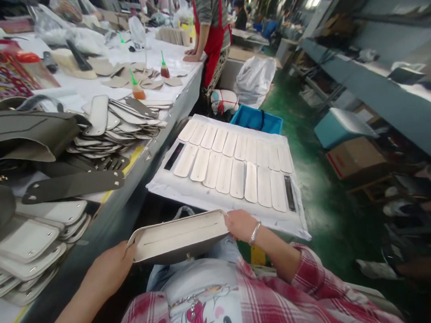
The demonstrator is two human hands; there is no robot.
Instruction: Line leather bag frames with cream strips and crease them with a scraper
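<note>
A dark grey bag [170, 255] lies across my lap, its long cream base panel [183, 231] facing up with a thin line along its middle. My left hand [114, 267] is closed on the panel's left end. At the opposite end, my right hand [241, 224] grips the corner, a bangle on that wrist. Some fingertips are hidden behind the bag. Just beyond it, a white-covered board [218, 200] carries two rows of rounded cream panels [223, 173] and dark strips [289, 193] at its sides.
On the long table at left are stacked white pieces [32, 238], a dark strap piece [73, 186], grey bag parts [17, 131] and glue bottles [137, 90]. A blue crate [257, 119] stands behind the board. A person in a red apron [213, 48] leans on the table.
</note>
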